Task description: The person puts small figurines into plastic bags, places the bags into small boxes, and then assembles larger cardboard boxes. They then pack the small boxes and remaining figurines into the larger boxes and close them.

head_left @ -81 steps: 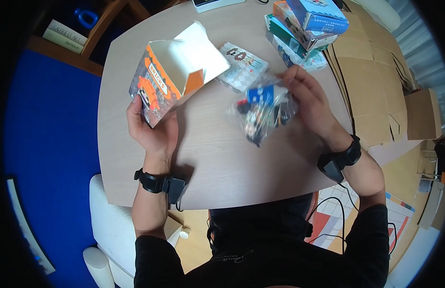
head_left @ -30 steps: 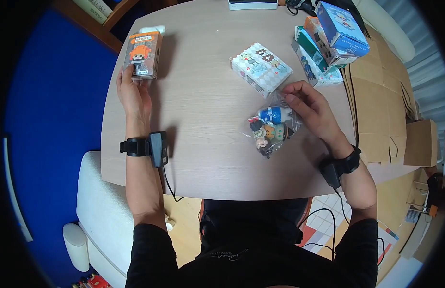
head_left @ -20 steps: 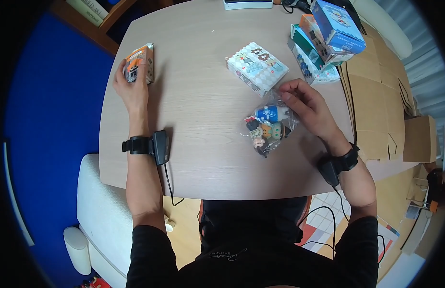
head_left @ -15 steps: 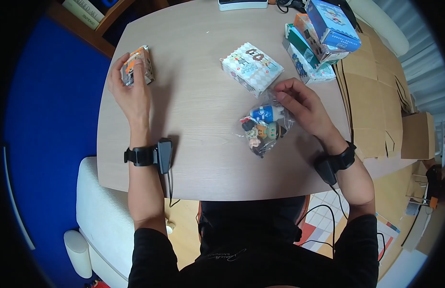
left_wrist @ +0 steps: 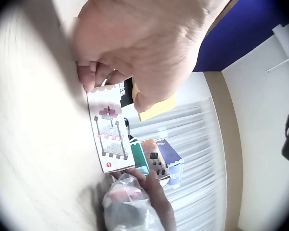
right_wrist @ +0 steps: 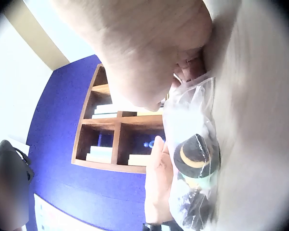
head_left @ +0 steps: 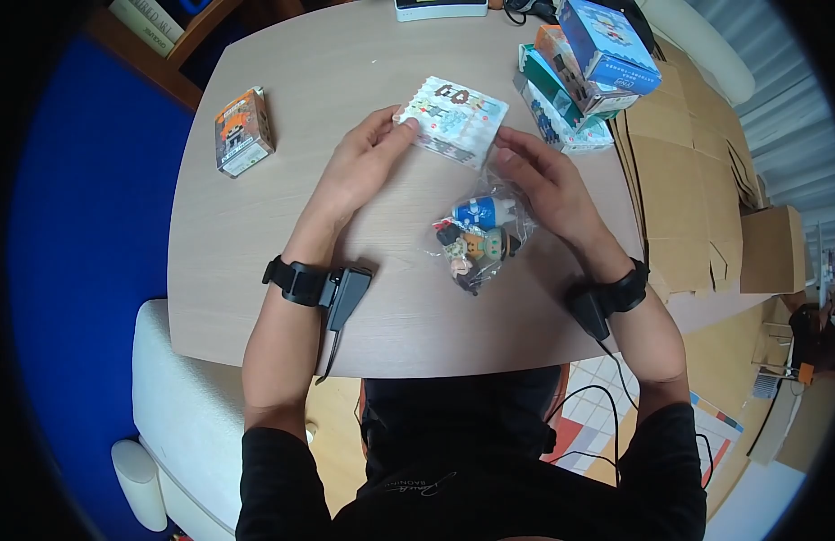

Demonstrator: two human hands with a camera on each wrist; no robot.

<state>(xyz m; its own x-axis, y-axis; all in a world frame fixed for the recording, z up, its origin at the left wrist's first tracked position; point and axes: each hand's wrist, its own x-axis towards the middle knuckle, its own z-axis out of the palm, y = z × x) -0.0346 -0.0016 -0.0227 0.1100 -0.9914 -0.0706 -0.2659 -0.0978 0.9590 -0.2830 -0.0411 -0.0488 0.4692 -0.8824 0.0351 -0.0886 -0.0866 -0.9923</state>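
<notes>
My left hand grips the near left corner of a white patterned toy-brick box, thumb on its top face. Brick-built pictures cover the box's side in the left wrist view. My right hand pinches the top of a clear plastic bag, its fingertips right at the box's right corner. Several small toy figures show through the bag, among them a blue-and-white one and one with a black hat. The bag lies on the table in front of the white box.
An orange-and-grey brick box lies on the table's left side. At the back right stands a stack of boxes with a blue box on top. Flattened cardboard borders the table's right. A white device sits at the far edge.
My left hand has set the orange box down on the left, let go and moved right onto the white box. The right hand stays at the bag, which has barely moved.
</notes>
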